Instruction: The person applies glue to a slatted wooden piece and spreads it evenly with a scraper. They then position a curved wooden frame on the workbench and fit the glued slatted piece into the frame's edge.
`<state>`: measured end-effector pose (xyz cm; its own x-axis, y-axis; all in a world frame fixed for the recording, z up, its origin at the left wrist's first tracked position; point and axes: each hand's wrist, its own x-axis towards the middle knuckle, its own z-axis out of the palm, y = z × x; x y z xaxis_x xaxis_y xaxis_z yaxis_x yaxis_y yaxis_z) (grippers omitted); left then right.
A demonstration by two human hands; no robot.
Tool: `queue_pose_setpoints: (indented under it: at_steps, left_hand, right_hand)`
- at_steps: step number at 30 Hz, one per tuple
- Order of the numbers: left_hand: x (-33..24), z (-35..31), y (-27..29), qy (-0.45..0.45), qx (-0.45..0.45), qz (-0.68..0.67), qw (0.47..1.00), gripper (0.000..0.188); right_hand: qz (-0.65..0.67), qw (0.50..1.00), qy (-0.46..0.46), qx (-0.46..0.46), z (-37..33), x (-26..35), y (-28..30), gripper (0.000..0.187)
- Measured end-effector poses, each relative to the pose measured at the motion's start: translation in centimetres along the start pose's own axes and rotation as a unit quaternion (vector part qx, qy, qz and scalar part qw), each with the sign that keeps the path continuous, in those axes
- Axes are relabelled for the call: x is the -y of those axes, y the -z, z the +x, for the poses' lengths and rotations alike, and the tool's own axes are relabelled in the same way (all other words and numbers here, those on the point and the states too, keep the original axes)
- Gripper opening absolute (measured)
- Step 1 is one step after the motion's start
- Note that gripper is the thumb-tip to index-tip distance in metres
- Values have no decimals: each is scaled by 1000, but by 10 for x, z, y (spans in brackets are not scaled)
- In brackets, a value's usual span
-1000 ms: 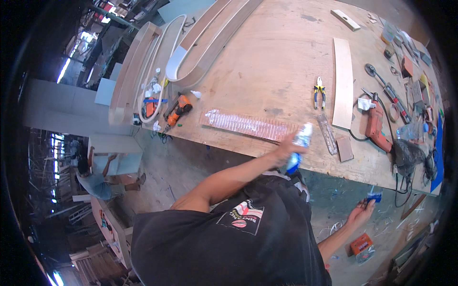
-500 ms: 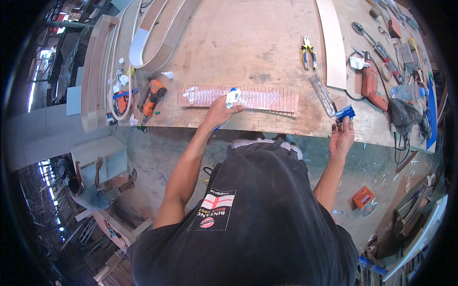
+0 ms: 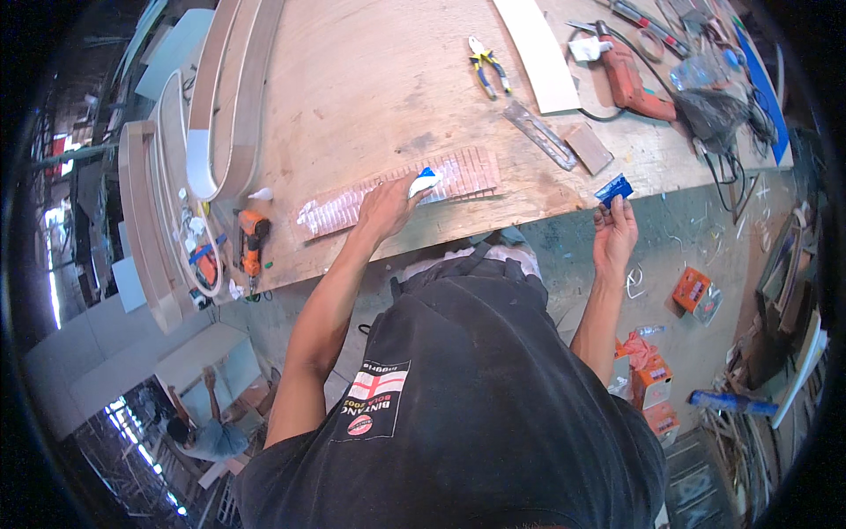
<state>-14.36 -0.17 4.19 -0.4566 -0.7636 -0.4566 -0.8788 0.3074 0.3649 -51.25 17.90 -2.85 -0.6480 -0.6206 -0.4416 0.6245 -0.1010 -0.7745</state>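
Note:
A long wooden strip (image 3: 467,172) with many crosswise cuts lies near the table's front edge, smeared with white paste. Over its middle, my left hand (image 3: 388,207) is closed on a small blue spreader (image 3: 426,171) loaded with white paste (image 3: 423,183); the hand hides part of the strip. Just beyond the front edge, to the right, my right hand (image 3: 615,234) pinches a flat blue scraper (image 3: 614,189) between fingertips and thumb. Closest to that scraper on the table are a small wooden block (image 3: 588,148) and a slotted metal bar (image 3: 540,134).
Pliers (image 3: 487,66), a pale board (image 3: 538,53) and a red corded drill (image 3: 630,79) lie to the far right. At left are an orange power tool (image 3: 253,238) and curved wooden frames (image 3: 201,159). Another person (image 3: 211,436) is beyond the table at lower left.
The whole view has turned and shifted. My right hand has drawn the blue scraper away from the slotted metal bar, out past the table edge. My left hand stays over the cut strip.

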Motion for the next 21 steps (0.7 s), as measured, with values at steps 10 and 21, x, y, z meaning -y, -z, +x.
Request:
queue_pose_setpoints:
  at_steps: [10,21]
  left_hand:
    - [-39,49,-10,-2,40,96,995,45]
    - [-53,50,-11,7,38,108,993,39]
  right_hand:
    - [10,1000,8,-17,6,4,21,12]
    - [-2,1000,-2,-5,12,11,11,10]
